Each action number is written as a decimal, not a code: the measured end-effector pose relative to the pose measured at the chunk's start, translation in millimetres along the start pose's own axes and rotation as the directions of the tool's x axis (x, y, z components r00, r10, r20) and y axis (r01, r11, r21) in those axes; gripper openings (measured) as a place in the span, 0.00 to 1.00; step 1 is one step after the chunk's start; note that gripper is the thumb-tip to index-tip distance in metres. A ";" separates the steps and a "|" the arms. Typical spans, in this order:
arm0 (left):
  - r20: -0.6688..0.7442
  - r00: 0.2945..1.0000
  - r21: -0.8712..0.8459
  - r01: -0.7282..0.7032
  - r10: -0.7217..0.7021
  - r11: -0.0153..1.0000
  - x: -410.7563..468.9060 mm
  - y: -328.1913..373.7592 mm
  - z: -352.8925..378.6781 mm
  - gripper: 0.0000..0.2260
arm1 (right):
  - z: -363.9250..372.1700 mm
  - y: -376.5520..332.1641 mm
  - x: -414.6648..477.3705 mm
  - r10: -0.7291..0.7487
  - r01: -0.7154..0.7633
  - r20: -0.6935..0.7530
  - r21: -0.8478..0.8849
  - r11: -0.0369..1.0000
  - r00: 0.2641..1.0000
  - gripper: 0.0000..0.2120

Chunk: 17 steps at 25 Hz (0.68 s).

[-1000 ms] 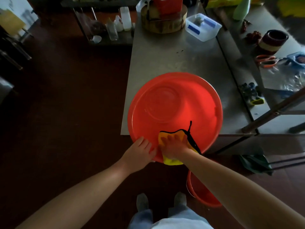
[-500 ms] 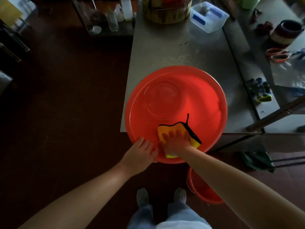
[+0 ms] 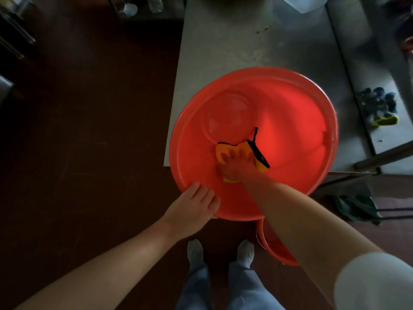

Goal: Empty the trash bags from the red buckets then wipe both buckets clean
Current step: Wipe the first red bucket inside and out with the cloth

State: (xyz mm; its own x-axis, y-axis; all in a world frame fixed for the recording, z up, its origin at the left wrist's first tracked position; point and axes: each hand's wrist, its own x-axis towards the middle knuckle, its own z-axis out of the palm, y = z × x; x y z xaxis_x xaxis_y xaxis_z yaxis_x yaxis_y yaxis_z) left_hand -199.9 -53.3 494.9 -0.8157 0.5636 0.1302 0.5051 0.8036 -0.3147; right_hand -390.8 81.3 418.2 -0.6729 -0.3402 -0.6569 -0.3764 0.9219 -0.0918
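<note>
With the bucket point(image 3: 290, 135) overhanging the desk point(image 3: 223, 52) edge at centre frame, the right hand point(image 3: 237, 167), fingers spread on the cloth point(image 3: 222, 149), could push it off despite the left hand point(image 3: 192, 206) lying flat on its near rim.

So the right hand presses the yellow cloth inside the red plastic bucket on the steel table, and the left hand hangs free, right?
No: in the head view the left hand rests on the near rim of the red plastic bucket, not hanging free. The right hand does press the yellow black-edged cloth inside it, on the steel table.
</note>
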 end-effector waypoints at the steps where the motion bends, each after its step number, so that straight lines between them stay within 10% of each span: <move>1: 0.001 1.000 -0.003 -0.004 0.004 1.000 0.0 -0.8 -0.4 0.19 | -0.9 -0.1 -0.9 0.001 -0.001 0.000 0.008 1.000 1.000 0.32; 17: 0.010 0.999 -0.014 -0.034 0.035 0.999 3.5 -16.5 -6.6 0.21 | -9.9 -17.5 -45.2 -0.024 0.021 0.028 0.106 0.994 0.999 0.31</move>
State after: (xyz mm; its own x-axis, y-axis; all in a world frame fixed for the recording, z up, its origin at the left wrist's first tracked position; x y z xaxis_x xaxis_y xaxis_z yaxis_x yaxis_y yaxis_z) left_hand -209.2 -63.3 506.7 -0.8004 0.5892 0.1102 0.5368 0.7864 -0.3057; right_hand -360.1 78.7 456.9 -0.6456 -0.3566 -0.6753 -0.3202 0.9292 -0.1845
